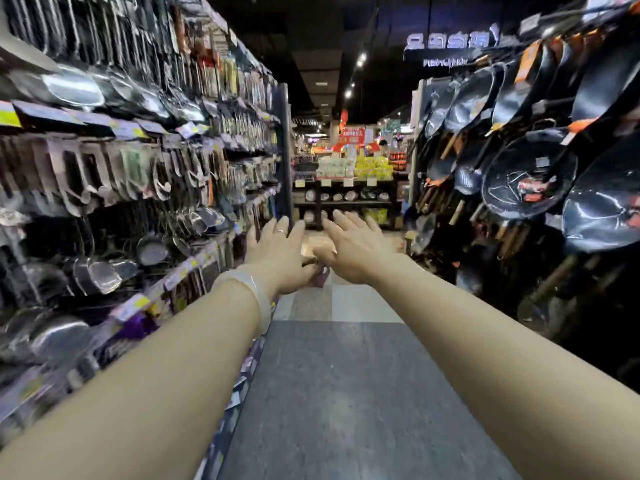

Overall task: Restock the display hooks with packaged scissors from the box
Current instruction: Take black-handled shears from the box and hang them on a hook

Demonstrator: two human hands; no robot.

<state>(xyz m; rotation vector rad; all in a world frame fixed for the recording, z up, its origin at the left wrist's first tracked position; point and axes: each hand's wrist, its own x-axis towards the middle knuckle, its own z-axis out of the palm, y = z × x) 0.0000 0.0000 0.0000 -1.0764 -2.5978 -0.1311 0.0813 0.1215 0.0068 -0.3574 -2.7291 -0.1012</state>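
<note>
Head view down a shop aisle, read from left to right. At far left, a display rack (138, 140) carries rows of hooks hung with packaged kitchen tools, ladles and strainers, all blurred; yellow and white price tags (133, 304) line its shelf edges. Whether any of these packages hold scissors cannot be told, and no box can be made out.

Both bare arms reach forward over the grey floor (346, 393). The left hand (280, 254) is extended with fingers straight and spread, a ring on one finger and a pale bracelet (252, 289) at the wrist. Just beside it, the right hand (353, 247) is likewise extended with fingers straight and apart; the two thumbs nearly meet. Below and between the thumbs sits a small dark and pinkish object (318, 271), too blurred to identify; whether either hand touches it cannot be told.

Beyond the hands, a far shelf (346, 195) carries stacked goods. At right, dark woks and pans (530, 178) with wooden handles hang along a second rack.
</note>
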